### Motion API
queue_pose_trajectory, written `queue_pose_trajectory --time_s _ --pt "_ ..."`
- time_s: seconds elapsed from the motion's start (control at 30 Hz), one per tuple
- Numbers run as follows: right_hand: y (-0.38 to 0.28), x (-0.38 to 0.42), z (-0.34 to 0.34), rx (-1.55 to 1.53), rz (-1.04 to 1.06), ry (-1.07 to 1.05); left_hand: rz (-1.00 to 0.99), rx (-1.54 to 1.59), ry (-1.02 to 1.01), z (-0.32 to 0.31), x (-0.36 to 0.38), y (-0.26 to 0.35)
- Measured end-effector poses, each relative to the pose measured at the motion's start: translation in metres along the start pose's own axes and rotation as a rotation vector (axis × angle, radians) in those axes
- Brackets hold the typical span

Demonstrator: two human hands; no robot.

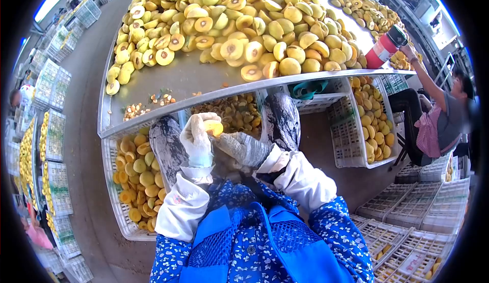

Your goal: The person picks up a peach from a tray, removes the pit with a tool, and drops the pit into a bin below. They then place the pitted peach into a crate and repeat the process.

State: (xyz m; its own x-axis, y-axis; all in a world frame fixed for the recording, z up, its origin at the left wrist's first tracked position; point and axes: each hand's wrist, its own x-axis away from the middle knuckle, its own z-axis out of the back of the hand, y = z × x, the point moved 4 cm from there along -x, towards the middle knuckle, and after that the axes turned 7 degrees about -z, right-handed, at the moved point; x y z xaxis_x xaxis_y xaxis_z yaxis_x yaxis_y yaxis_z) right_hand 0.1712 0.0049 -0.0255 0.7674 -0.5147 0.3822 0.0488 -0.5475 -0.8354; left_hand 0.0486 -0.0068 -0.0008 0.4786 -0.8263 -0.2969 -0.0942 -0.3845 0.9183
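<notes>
My gloved left hand (196, 136) is closed, pinching a yellow peach half (214, 127) between thumb and fingertips just in front of the table edge. Close beside it, my gloved right hand (243, 149) has its fingers curled towards the fruit. What that hand holds, if anything, is too small and blurred to make out. Behind both hands, a crate of pits and scraps (239, 111) sits between my knees. A big heap of halved peaches (239, 23), several with brown stones showing, covers much of the metal table (198, 77).
Small loose pits (135, 111) lie near the table's left corner. Crates of peaches stand at my left (114, 191) and right (351, 156). A red bottle (382, 50) stands at the table's right, where a seated person (443, 115) reaches out. Stacked crates (412, 247) fill the lower right.
</notes>
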Motion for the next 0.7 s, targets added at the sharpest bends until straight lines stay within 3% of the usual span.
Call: queue_pose_trajectory --time_s 0.03,0.17,0.33,0.47,0.57,0.63,0.7 --pt "0.004 0.0 -0.005 -0.091 0.012 0.003 0.002 -0.016 0.008 0.001 0.002 -0.002" --pt "0.02 -0.011 0.002 0.176 0.155 0.011 0.042 -0.004 0.041 0.006 0.009 -0.001" --pt "0.036 -0.021 -0.007 0.205 0.209 0.02 0.143 0.193 0.093 -0.002 0.012 0.01" --pt "0.046 -0.013 -0.007 -0.058 0.148 0.034 0.405 0.288 0.098 0.003 0.02 0.0" --pt "0.034 -0.007 -0.013 0.145 0.364 0.065 0.571 0.498 0.128 0.005 0.018 -0.002" --pt "0.026 0.001 -0.015 0.629 0.512 0.055 0.614 0.566 0.151 0.01 0.024 -0.011" --pt "0.016 0.006 -0.021 0.626 0.496 0.091 0.642 0.567 0.152 0.01 0.025 -0.01"
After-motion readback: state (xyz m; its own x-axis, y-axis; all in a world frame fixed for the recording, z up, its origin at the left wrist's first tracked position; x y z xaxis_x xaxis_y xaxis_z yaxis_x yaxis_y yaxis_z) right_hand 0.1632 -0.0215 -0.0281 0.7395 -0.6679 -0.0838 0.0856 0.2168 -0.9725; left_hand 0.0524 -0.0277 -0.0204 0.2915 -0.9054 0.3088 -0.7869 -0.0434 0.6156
